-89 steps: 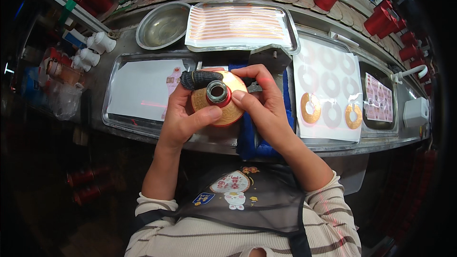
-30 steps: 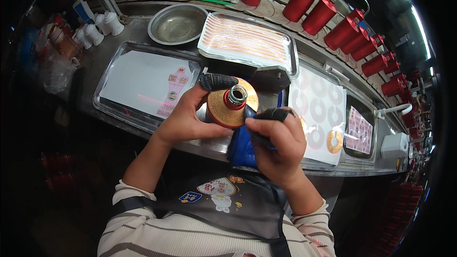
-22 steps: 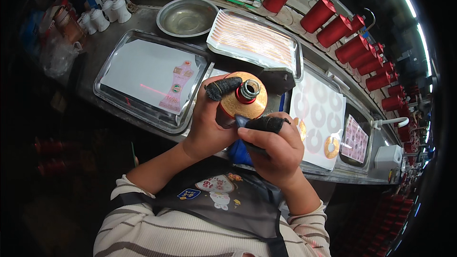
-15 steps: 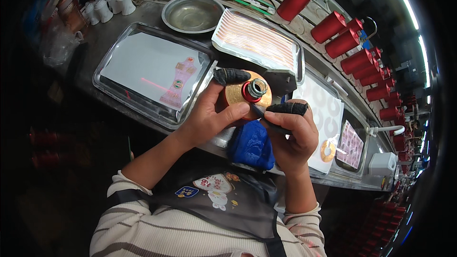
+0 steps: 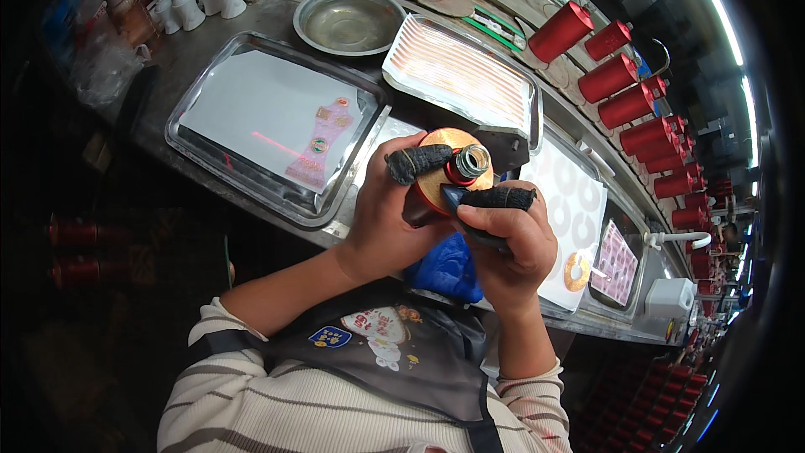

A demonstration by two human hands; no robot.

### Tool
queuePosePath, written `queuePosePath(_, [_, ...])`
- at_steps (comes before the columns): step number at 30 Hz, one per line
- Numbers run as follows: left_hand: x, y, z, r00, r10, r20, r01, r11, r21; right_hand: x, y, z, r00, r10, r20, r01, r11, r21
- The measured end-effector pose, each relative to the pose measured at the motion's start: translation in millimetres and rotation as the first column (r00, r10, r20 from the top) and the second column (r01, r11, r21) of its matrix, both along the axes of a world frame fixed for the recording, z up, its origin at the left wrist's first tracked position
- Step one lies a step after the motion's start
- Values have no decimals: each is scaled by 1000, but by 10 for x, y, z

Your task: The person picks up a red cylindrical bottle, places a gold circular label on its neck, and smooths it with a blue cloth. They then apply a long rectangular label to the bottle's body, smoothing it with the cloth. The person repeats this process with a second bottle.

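My left hand (image 5: 377, 222) is wrapped round a bottle whose shoulder carries a gold ring decal (image 5: 454, 144). The bottle's glass mouth (image 5: 473, 160) rises from a red neck and tilts to the right. A black finger cover (image 5: 417, 163) on that hand lies across the gold shoulder. In my right hand (image 5: 524, 243) is a dark flat scraper (image 5: 452, 197), its tip touching the shoulder just below the neck. That hand also wears a black finger cover (image 5: 501, 198). The bottle's body is mostly hidden behind my left hand.
Left lies a metal tray (image 5: 180, 134) with a pink decal (image 5: 320, 147). Behind are a metal bowl (image 5: 303, 33) and a tray of striped sheets (image 5: 461, 67). Red bottles (image 5: 560, 32) line the conveyor. A ring decal sheet (image 5: 587, 226) lies right; a blue cloth (image 5: 444, 268) below my hands.
The bottle has turned and tilted further right. My left thumb has left its front, and the covered finger reaches further over the shoulder. Red bottles on the conveyor have shifted right.
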State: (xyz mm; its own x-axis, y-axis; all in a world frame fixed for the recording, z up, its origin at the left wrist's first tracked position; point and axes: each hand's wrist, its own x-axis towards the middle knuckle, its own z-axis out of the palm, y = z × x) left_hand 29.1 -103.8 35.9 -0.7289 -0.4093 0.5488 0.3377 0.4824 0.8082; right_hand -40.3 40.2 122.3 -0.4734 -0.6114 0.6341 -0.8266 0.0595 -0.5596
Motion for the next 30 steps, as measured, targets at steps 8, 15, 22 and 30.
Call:
queuePosePath(8, [-104,-201,-118,938,-266,223,256,964,75,37,-24,24,996,-46,81,44,999,22])
queuePosePath(15, [-121,-164,-166,960,-271,70,255,950,182,31,-42,54,996,-33,78,30,999,41])
queuePosePath(22, [-56,-97,-141,973,-196,121,189,979,73,37,-56,56,991,-43,125,40,999,29])
queuePosePath(30, [-120,8,-142,988,-102,116,90,990,111,32,-11,54,980,-117,163,107,992,68])
